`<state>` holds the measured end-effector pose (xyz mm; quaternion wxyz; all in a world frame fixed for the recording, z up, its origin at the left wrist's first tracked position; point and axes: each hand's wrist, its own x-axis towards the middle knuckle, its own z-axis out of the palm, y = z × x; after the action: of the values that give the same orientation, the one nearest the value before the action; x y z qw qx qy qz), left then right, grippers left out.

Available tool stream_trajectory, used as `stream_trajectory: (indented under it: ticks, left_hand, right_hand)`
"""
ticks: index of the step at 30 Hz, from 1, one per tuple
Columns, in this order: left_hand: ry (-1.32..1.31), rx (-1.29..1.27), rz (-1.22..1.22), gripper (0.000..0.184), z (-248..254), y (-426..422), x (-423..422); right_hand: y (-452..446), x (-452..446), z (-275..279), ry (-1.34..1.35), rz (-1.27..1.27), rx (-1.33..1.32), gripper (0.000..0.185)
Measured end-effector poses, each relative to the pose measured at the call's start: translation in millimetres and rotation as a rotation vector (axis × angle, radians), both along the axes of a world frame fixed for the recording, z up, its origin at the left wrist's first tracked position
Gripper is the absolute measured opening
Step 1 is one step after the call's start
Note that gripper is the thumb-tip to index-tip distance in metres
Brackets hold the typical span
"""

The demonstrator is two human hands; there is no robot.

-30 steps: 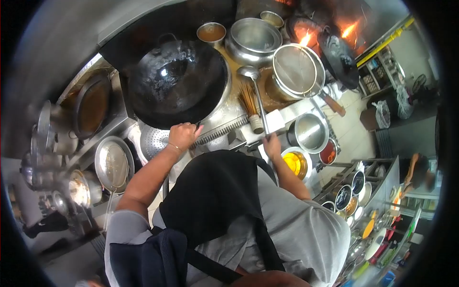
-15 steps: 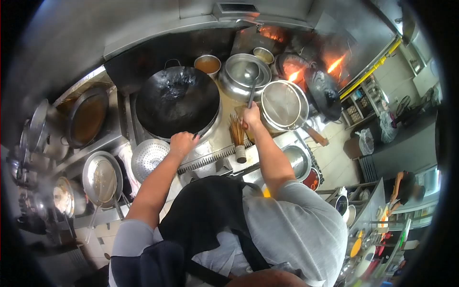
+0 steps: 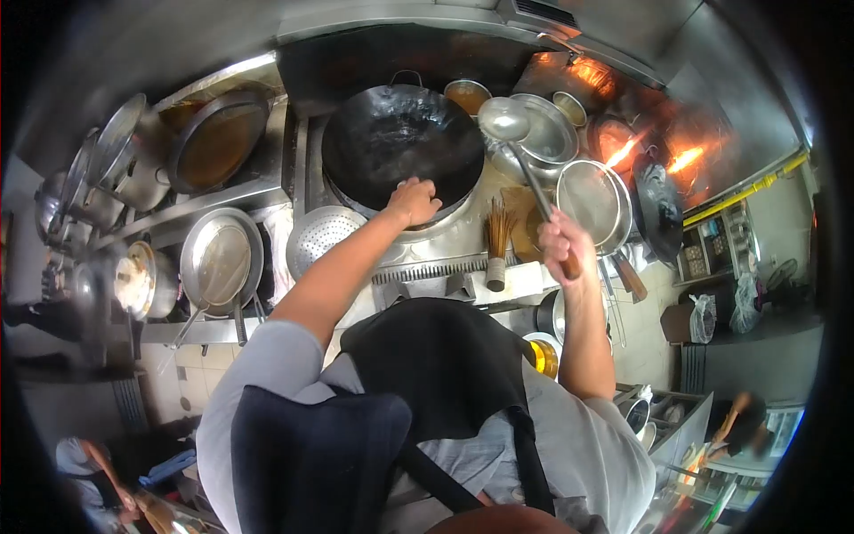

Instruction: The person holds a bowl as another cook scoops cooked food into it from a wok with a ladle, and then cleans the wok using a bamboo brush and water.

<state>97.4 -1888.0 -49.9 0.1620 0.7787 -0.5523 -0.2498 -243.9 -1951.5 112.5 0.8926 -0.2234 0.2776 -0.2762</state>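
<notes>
My right hand [image 3: 566,245] is closed round the handle of a steel ladle [image 3: 505,119]. The ladle's bowl hangs in the air over the left rim of a steel pot [image 3: 559,133]. A large black wok [image 3: 391,133] stands on the range, its inside dark and shiny. At the wok's near rim, my left hand [image 3: 414,202] has its fingers curled on the edge; the exact grip is partly hidden. Between my hands, a bamboo wok brush [image 3: 498,240] lies on the range. To its right is a round mesh strainer [image 3: 587,205].
A perforated strainer [image 3: 322,238] lies left of the wok. Further left are a pan of brown liquid [image 3: 218,147] and a sieve on a bowl [image 3: 222,258]. Flames [image 3: 685,160] burn at back right, by a second wok [image 3: 658,209]. Other people work at both lower corners.
The view has turned, shifting the range rightward. My right hand has drawn back with the ladle, raising its bowl out of the steel pot toward the wok. My left hand remains at the wok's near rim.
</notes>
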Motion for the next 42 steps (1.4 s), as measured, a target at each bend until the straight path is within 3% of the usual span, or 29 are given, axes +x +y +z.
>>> stream_trajectory:
  ticks: [4,6,8,9,10,12,15,17,19,20,22,23,24,25,26,27,30,32,34,36,39,41,42]
  left_hand:
    - [-0.115,-0.227,0.208,0.039,-26.4,-31.5,4.2]
    - [0.071,0.232,0.126,0.06,-35.3,-59.6,26.3]
    - [0.053,0.215,0.165,0.06,-49.2,-67.8,37.5]
    - [0.04,0.206,0.152,0.06,-56.5,-68.8,42.9]
    - [0.025,0.194,0.139,0.061,-48.6,-65.2,45.7]
    - [-0.1,0.002,0.056,0.04,-24.7,-39.3,42.7]
    - [-0.093,-0.076,0.174,0.044,-33.0,-8.5,28.9]
    - [-0.091,-0.163,0.242,0.044,-10.0,12.9,13.9]
    - [-0.038,-0.326,0.213,0.038,4.1,43.8,-6.4]
    - [-0.038,-0.334,0.215,0.038,3.0,50.7,-12.6]
    - [0.011,-0.523,0.169,0.03,-1.2,71.2,-23.9]
    - [0.008,-0.534,0.173,0.03,-2.0,75.3,-26.3]
    - [-0.032,-0.505,0.119,0.027,-3.2,78.6,-28.7]
    - [-0.072,-0.475,0.065,0.025,-4.8,81.2,-29.5]
    - [-0.113,-0.443,0.014,0.024,-2.5,83.2,-29.8]
    - [-0.181,-0.409,-0.01,0.028,-0.5,83.5,-31.6]
    - [-0.19,-0.357,-0.068,0.033,-3.4,79.9,-26.5]
    - [-0.192,-0.331,-0.064,0.034,-0.6,77.4,-27.9]
    - [-0.197,-0.293,-0.05,0.035,2.5,77.9,-29.5]
    - [-0.226,-0.213,-0.082,0.035,6.5,76.7,-29.2]
    - [-0.237,-0.223,-0.086,0.036,-0.9,75.0,-27.4]
    - [-0.231,-0.236,-0.073,0.036,-0.9,78.4,-26.6]
    - [-0.22,-0.252,-0.066,0.036,-0.3,78.4,-28.8]
  right_hand:
    - [41.7,3.7,-15.3,0.081,0.11,-0.049,0.043]
    - [60.3,6.8,-11.5,0.205,0.172,-0.122,0.052]
    - [65.1,6.5,-10.9,0.408,0.234,-0.271,0.058]
    - [60.5,4.7,-14.2,0.518,0.29,-0.456,0.065]
    - [49.1,2.9,-20.3,0.526,0.278,-0.461,0.065]
    - [20.4,-2.7,-36.7,0.863,0.184,-0.922,0.072]
    - [-46.0,6.6,-51.9,1.349,0.103,-1.371,0.073]
    - [-72.3,35.3,-51.7,1.467,0.075,-1.264,0.074]
    - [-131.3,52.7,-127.0,1.599,-0.036,-1.244,0.064]
    - [-139.9,62.0,-126.7,1.598,-0.042,-1.253,0.064]
    - [-144.3,84.0,-126.6,1.094,-0.117,-0.771,0.042]
    - [-158.6,88.9,-129.2,0.796,-0.19,-0.579,0.01]
    - [-171.8,86.4,-130.7,0.793,-0.192,-0.589,0.01]
    - [-186.6,80.4,-133.2,0.46,-0.241,-0.251,0.002]
    - [-181.3,83.7,-115.9,0.124,-0.273,0.085,0.007]
    - [-170.8,74.3,-100.3,0.046,-0.238,0.13,0.017]
    - [-154.6,39.6,-70.8,-0.186,-0.079,0.137,0.016]
    - [-128.3,30.1,-33.0,-0.031,-0.063,0.033,0.019]
    - [-102.7,18.6,-13.6,-0.064,0.082,-0.097,0.019]
    - [-71.4,20.8,0.2,0.026,0.001,0.051,0.014]
    - [-27.4,23.7,-4.5,0.07,0.064,-0.075,0.005]
    - [-0.2,31.9,-8.7,0.168,0.11,-0.147,0.021]
    - [4.8,33.8,-17.7,0.234,0.114,-0.144,0.04]
